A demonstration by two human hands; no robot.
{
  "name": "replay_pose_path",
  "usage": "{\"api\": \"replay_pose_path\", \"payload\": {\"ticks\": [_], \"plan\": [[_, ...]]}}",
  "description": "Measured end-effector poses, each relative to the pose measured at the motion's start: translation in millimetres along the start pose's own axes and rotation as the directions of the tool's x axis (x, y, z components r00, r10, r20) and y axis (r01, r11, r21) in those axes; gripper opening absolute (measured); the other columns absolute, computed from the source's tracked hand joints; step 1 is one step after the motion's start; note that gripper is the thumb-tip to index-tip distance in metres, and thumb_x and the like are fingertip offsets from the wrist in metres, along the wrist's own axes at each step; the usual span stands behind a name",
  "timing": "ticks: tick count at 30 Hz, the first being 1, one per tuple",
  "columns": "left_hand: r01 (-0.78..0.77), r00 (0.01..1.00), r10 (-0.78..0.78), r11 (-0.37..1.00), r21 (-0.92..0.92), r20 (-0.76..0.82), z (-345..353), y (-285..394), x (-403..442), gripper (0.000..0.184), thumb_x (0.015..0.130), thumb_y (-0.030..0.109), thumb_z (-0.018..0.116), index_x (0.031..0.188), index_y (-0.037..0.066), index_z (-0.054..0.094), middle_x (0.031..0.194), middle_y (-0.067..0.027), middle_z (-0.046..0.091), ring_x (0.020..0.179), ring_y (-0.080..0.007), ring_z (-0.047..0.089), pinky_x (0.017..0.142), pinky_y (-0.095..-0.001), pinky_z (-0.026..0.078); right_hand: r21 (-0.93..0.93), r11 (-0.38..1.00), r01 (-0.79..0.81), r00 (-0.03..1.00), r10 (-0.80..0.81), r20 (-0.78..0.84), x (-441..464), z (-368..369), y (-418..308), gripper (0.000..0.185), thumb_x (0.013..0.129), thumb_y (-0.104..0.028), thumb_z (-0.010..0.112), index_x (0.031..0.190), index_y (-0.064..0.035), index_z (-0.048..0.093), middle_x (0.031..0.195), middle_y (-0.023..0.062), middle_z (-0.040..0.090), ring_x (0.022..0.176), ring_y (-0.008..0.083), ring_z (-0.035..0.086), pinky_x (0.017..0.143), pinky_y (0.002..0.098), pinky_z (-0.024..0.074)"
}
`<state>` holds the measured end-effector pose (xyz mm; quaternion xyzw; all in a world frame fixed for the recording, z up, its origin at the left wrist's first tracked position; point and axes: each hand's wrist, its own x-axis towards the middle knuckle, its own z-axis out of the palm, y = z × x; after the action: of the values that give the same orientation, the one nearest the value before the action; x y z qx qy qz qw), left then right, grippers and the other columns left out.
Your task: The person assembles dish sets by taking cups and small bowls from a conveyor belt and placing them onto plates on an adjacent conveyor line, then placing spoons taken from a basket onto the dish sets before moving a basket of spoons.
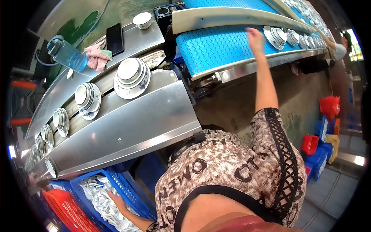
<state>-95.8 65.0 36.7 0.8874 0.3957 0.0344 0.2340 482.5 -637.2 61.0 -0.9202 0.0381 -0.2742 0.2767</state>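
Observation:
My right hand (256,40) reaches over the blue conveyor belt (216,46). Its fingers look curled in, with nothing visible in them. Just right of it on the belt stands a stack of white bowls and plates (275,37), apart from the hand. Down at the lower left, my left hand (115,199) lies on white spoons (101,201) that fill a blue basket (119,181). Its fingers appear stretched out over the spoons, with the tips partly lost among them.
More tableware stacks (88,99) line a steel-edged conveyor (131,123) on the left. A phone (114,39), pink cloth (98,57), water bottle (67,54) and bowl (142,20) rest on its far ledge. A red basket (65,210) adjoins the blue one. Another person's arm (328,38) reaches in at right.

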Motion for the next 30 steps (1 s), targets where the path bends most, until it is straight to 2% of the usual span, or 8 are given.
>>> {"api": "replay_pose_path", "payload": {"ticks": [5, 6, 10, 13, 15, 21, 27, 30], "plan": [[0.117, 0.965, -0.019, 0.923, 0.366, -0.260, 23.9, -112.1, 71.2, 0.063, 0.069, 0.010, 0.066, 0.123, -0.005, 0.037, 0.122, -0.0237, 0.042, 0.115, -0.0358, 0.039, 0.099, -0.0365, 0.030, -0.337, 0.927, -0.166, 0.962, 0.077, -0.260, 33.2, -50.1, 127.3, 0.032, 0.070, -0.014, 0.053, 0.100, -0.0053, 0.061, 0.090, 0.0177, 0.062, 0.086, 0.0324, 0.058, 0.078, 0.0384, 0.0445], [0.167, 0.942, -0.058, 0.935, 0.312, -0.331, 20.6, -96.9, 77.7, 0.060, 0.068, 0.015, 0.068, 0.118, -0.006, 0.041, 0.113, -0.0243, 0.047, 0.106, -0.0381, 0.045, 0.092, -0.0382, 0.035, -0.109, 0.986, -0.127, 0.943, 0.086, -0.320, 44.1, -47.6, 165.1, 0.032, 0.071, -0.017, 0.056, 0.100, -0.0061, 0.060, 0.091, 0.0168, 0.062, 0.088, 0.0325, 0.058, 0.079, 0.0391, 0.0445], [0.057, 0.923, 0.088, 0.931, 0.361, -0.374, 8.4, -49.0, 70.7, 0.047, 0.066, 0.016, 0.066, 0.106, -0.002, 0.051, 0.100, -0.0237, 0.053, 0.094, -0.0391, 0.051, 0.081, -0.0396, 0.041, -0.721, 0.615, -0.319, 0.936, 0.326, -0.136, 111.4, -68.5, 336.2, 0.051, 0.073, -0.044, 0.059, 0.102, -0.0018, 0.060, 0.100, 0.0189, 0.060, 0.094, 0.0316, 0.056, 0.084, 0.0415, 0.0429], [0.077, 0.842, 0.045, 0.976, 0.202, -0.537, -1.7, -82.2, 83.9, 0.033, 0.073, 0.019, 0.061, 0.099, 0.000, 0.055, 0.090, -0.0224, 0.059, 0.083, -0.0389, 0.056, 0.073, -0.0415, 0.043, 0.064, 0.629, -0.774, 0.622, 0.776, -0.106, 79.7, -81.8, 370.0, 0.059, 0.064, -0.049, 0.070, 0.096, -0.0011, 0.060, 0.089, 0.0135, 0.060, 0.075, 0.0268, 0.056, 0.069, 0.0388, 0.0460], [0.256, 0.772, -0.093, 0.951, 0.174, -0.629, -19.7, -71.6, 91.7, 0.031, 0.075, 0.021, 0.059, 0.099, 0.001, 0.056, 0.087, -0.0222, 0.060, 0.080, -0.0399, 0.056, 0.071, -0.0419, 0.044, -0.038, 0.463, -0.885, 0.430, 0.848, 0.310, 83.7, -93.4, 348.6, 0.051, 0.068, -0.041, 0.070, 0.100, -0.0038, 0.057, 0.092, 0.0114, 0.058, 0.080, 0.0247, 0.055, 0.070, 0.0369, 0.0453], [0.107, 0.575, -0.099, 0.993, -0.045, -0.812, -64.9, -47.5, 108.7, 0.025, 0.076, 0.019, 0.057, 0.091, -0.001, 0.059, 0.083, -0.0184, 0.062, 0.078, -0.0336, 0.060, 0.068, -0.0392, 0.045, 0.205, 0.425, -0.882, 0.406, 0.461, 0.789, 21.7, -89.5, 233.2, 0.038, 0.080, -0.020, 0.057, 0.116, -0.0105, 0.049, 0.103, 0.0071, 0.057, 0.092, 0.0239, 0.056, 0.077, 0.0391, 0.0466], [-0.165, 0.629, -0.113, 0.947, -0.274, -0.769, -65.2, 45.4, 142.5, 0.031, 0.077, 0.017, 0.061, 0.097, -0.006, 0.055, 0.085, -0.0133, 0.062, 0.078, -0.0252, 0.058, 0.072, -0.0349, 0.045, 0.329, 0.757, -0.565, 0.603, 0.107, 0.790, -45.0, -28.1, 39.4, 0.057, 0.069, -0.019, 0.065, 0.121, -0.0037, 0.045, 0.108, 0.0062, 0.055, 0.096, 0.0186, 0.054, 0.080, 0.0331, 0.0445], [-0.244, 0.804, -0.230, 0.713, -0.657, -0.548, -58.6, 119.8, 166.1, 0.020, 0.075, 0.012, 0.062, 0.090, 0.000, 0.057, 0.071, -0.0042, 0.056, 0.054, -0.0099, 0.053, 0.044, -0.0236, 0.041, 0.369, 0.833, -0.412, 0.636, -0.028, 0.771, -65.9, 12.0, -46.0, 0.054, 0.066, -0.016, 0.063, 0.116, 0.0003, 0.049, 0.103, 0.0074, 0.056, 0.093, 0.0178, 0.054, 0.081, 0.0297, 0.0415]]}}
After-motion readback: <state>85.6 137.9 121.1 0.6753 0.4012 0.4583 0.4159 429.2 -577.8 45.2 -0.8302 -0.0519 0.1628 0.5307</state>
